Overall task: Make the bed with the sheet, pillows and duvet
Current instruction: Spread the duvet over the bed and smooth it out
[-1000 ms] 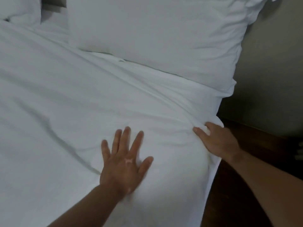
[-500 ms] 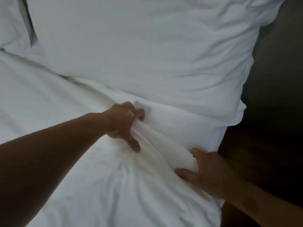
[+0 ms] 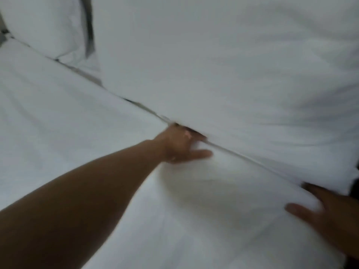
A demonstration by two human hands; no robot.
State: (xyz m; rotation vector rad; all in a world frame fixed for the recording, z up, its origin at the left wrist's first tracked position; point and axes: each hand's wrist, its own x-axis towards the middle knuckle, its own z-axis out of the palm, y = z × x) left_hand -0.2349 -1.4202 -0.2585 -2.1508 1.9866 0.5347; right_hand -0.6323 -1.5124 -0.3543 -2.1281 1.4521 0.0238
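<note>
Head view, blurred: the left hand (image 3: 180, 146) curls round the top hem of the duvet (image 3: 81, 117), fingers tucked beneath the near pillow (image 3: 233, 74), probably to draw the hem taut against it. The right hand (image 3: 330, 216) pinches the same hem at the side edge, anchoring that corner. A second pillow (image 3: 42, 26) lies beyond.

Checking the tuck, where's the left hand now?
Head view, centre: the left hand grips the top edge of the white duvet, fingers tucked under the large white pillow.
</note>
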